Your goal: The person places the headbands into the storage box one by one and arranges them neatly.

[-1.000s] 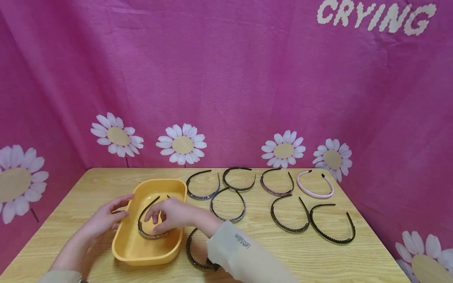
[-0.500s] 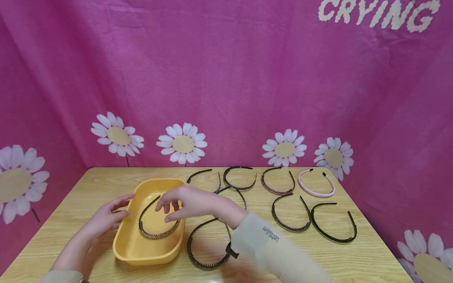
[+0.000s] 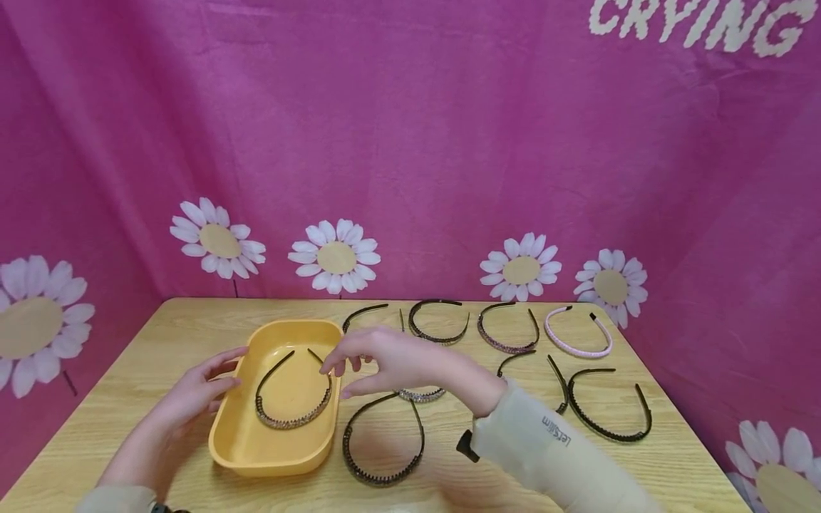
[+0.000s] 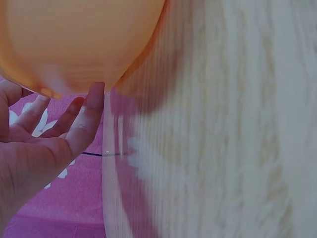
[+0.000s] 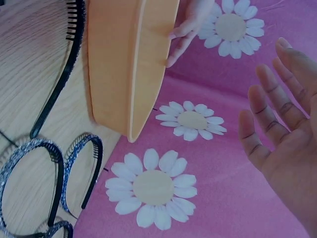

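Observation:
A yellow plastic tub (image 3: 250,449) stands on the left of the wooden table. Inside it lies a dark toothed headband (image 3: 291,423) with a sparkly front. My left hand (image 3: 189,397) rests against the tub's left side, fingertips at its wall and rim; the left wrist view shows these fingers (image 4: 90,113) mostly extended. Over the tub's right rim hovers my right hand (image 3: 388,360), fingers loosely bent and holding nothing, as the right wrist view also shows. Beneath the right forearm, a dark headband (image 3: 383,479) lies beside the tub. A silvery headband (image 3: 423,395) is partly hidden by the right hand.
More headbands lie to the right: a pink one (image 3: 577,352), a purplish one (image 3: 507,348), a black one (image 3: 606,431) and several other dark ones. A magenta cloth with daisies hangs behind the table (image 3: 507,456).
My right hand has let go of the headband in the tub, risen and moved right to the tub's rim. The left hand has stayed at the tub's side.

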`<state>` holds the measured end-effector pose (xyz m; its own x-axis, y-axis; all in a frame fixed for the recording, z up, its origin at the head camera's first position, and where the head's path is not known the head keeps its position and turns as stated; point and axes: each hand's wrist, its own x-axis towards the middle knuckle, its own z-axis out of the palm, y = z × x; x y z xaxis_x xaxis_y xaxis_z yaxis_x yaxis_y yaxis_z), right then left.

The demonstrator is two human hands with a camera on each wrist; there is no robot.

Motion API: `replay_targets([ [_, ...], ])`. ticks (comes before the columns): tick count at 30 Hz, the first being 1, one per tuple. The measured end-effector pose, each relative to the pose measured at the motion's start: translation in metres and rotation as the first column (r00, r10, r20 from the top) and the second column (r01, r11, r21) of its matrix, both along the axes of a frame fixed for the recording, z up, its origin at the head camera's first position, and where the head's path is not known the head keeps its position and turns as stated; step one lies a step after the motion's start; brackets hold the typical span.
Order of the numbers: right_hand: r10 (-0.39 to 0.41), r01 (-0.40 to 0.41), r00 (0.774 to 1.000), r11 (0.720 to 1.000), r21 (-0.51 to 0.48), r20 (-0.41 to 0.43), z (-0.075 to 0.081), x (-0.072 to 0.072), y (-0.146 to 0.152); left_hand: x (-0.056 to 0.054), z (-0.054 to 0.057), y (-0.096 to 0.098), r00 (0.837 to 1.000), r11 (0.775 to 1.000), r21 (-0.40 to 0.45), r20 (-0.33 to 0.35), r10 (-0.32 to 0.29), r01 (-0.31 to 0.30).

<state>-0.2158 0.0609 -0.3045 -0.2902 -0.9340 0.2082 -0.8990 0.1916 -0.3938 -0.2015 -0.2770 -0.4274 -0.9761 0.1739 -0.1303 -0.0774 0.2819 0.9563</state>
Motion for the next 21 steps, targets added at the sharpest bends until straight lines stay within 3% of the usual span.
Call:
replay_targets([
  [7,-0.030,0.027,0.999,0.996,-0.085,-0.043,-0.006,0.012,0.027,-0.001,0.001,0.002,1.000,1.000,-0.011,-0.005,0.006,-0.006],
  [13,-0.111,0.095,0.990,0.980,-0.174,-0.083,-0.018,0.025,0.045,-0.001,0.000,0.001,1.000,0.999,-0.029,-0.002,0.017,-0.017],
  [21,-0.214,0.182,0.972,0.949,-0.259,-0.100,-0.044,0.041,0.058,-0.001,0.000,0.002,1.000,1.000,-0.016,0.018,0.021,-0.020],
])
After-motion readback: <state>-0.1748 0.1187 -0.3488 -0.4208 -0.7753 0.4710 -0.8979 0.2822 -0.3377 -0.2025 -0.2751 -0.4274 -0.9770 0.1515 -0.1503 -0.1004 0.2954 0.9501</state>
